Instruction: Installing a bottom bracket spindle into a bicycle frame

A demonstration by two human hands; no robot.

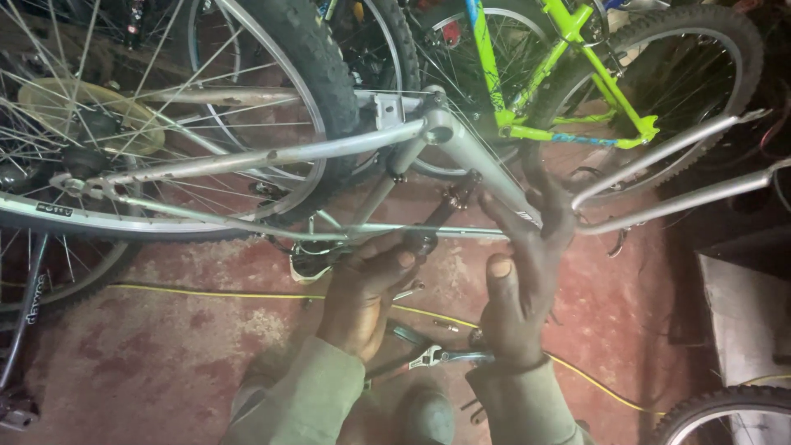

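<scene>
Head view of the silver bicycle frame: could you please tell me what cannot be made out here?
- What the left hand grips: its fingers cover the dark part.
- Right hand contact with the silver frame: fingertips blurred, grip unclear.
- Rear wheel: cut off by the left edge.
- Pliers on the red floor: partly hidden behind the wrists.
- Green bicycle: cut off by the top edge.

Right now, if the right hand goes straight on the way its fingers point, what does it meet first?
The right hand points up the picture, fingertips already on the silver bicycle frame. So it meets that frame tube at once; beyond it is the green bicycle, though depth is unclear.
</scene>
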